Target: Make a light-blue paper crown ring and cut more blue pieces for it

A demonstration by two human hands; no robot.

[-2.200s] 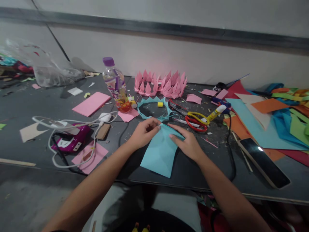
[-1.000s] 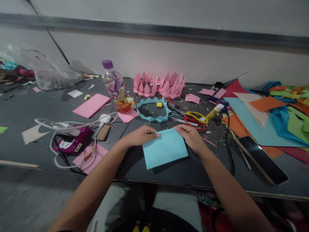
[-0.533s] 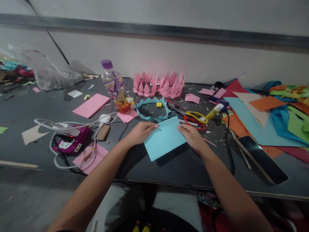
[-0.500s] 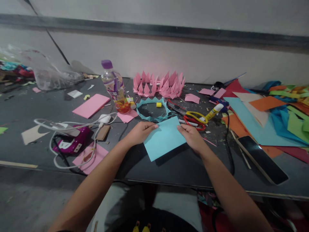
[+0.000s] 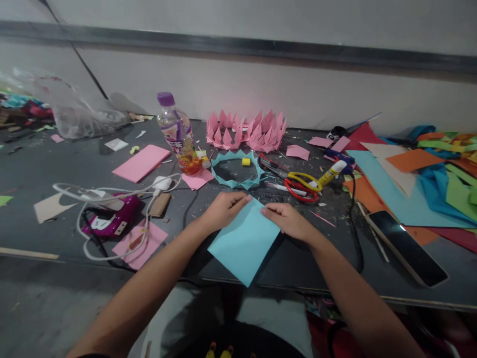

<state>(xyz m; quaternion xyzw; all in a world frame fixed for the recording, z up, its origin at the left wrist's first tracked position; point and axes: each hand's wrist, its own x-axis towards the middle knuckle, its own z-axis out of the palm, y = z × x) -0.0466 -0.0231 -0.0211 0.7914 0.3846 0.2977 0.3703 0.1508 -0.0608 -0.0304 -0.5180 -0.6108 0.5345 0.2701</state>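
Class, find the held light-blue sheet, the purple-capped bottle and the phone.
Held light-blue sheet (image 5: 245,242): head view, middle of its face.
Purple-capped bottle (image 5: 179,137): head view, on the label.
Phone (image 5: 408,249): head view, dark screen.

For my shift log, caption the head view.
Left hand and right hand hold a blue paper sheet, a spiky blue ring beyond.

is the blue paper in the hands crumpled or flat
Flat: the blue paper shows a smooth face and straight lower edges. Whether it is folded double, I cannot tell.

Left of the bottle (image 5: 178,136) you see a plastic bag (image 5: 87,119); nearer you, a purple device (image 5: 118,217); well right, a phone (image 5: 408,248).
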